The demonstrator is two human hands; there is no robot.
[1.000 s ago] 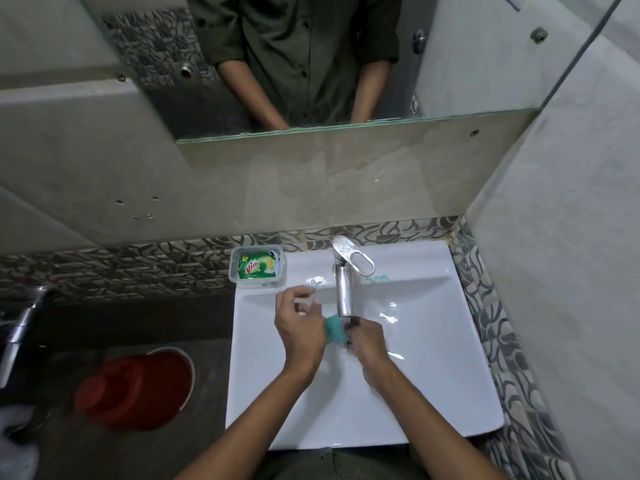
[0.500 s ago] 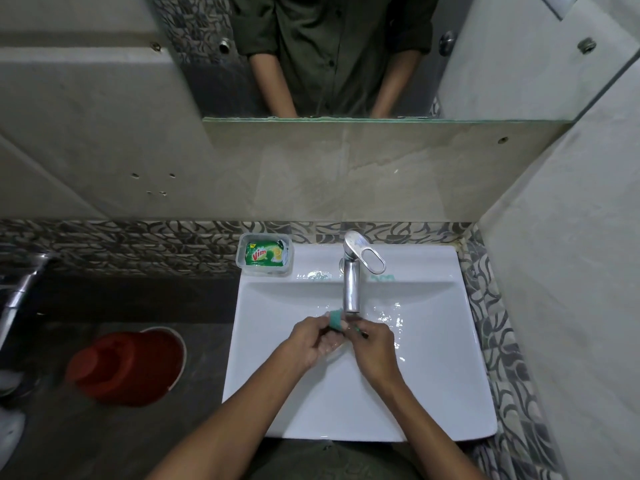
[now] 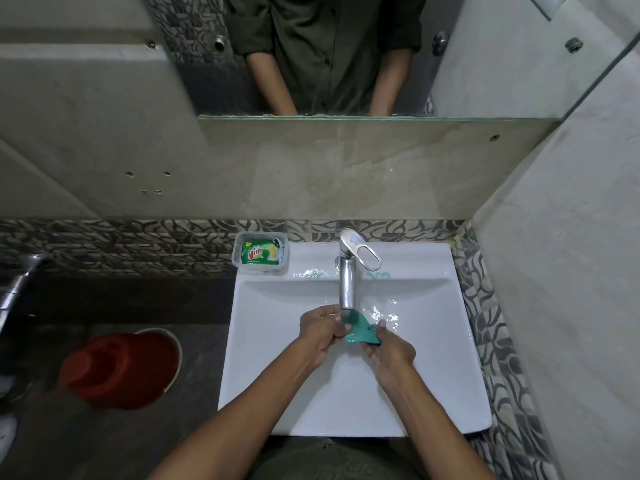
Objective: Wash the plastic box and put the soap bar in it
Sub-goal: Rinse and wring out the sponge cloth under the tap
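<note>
A clear plastic box (image 3: 238, 263) stands on the back left corner of the white sink (image 3: 346, 396). In it lies a soap bar (image 3: 260, 252) in a green Vim wrapper. Over the basin, just below the tap spout (image 3: 347, 289), my left hand (image 3: 317, 332) and my right hand (image 3: 389, 351) both pinch a teal-green scrub pad (image 3: 360, 330), stretched flat between them. The pad's far edge is under the spout. Both hands are well in front of the box and apart from it. The basin is wet around the pad.
A red bucket with a red mug (image 3: 121, 368) stands on the dark floor left of the sink. A tiled wall rises close on the right (image 3: 554, 271). A mirror (image 3: 329, 53) hangs above the back wall. Another metal tap (image 3: 17, 282) juts out at far left.
My left hand has come from near the sink's back ledge to the pad. Both hands now hold the pad, which is opened out flat under the spout.
</note>
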